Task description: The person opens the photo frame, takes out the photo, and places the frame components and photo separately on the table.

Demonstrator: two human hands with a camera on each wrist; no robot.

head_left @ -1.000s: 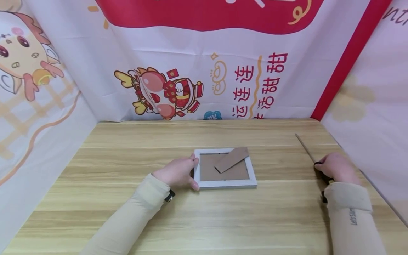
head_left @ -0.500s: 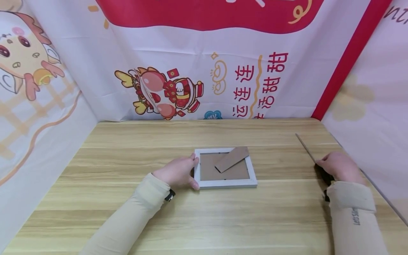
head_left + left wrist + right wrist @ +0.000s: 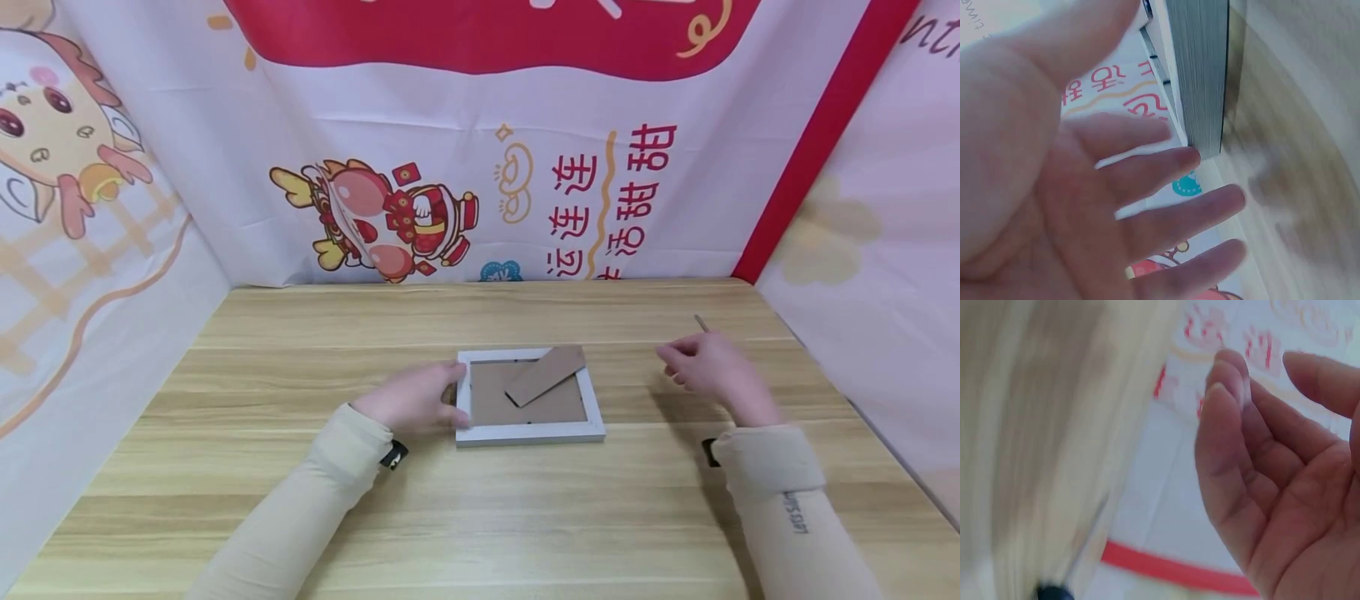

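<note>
A picture frame (image 3: 536, 432) with a white border lies face down on the wooden table, its brown backing board (image 3: 491, 392) and slanted stand leg (image 3: 546, 377) uppermost. My left hand (image 3: 408, 397) is at the frame's left side, fingers spread and straight; the left wrist view shows them beside the frame's edge (image 3: 1200, 75), not gripping it. My right hand (image 3: 712, 371) hovers right of the frame, loosely curled and holding nothing. Beyond it the metal tip of a screwdriver (image 3: 701, 322) pokes out; its black handle (image 3: 1054, 592) shows in the right wrist view.
The wood-grain table (image 3: 337, 325) runs back to a printed white curtain (image 3: 420, 108) with red characters and a cartoon figure. More curtain hangs along the left and right sides.
My right hand has let go of the screwdriver and moved left and up, toward the frame. My left hand has loosened slightly from the frame's side. The frame has stayed put.
</note>
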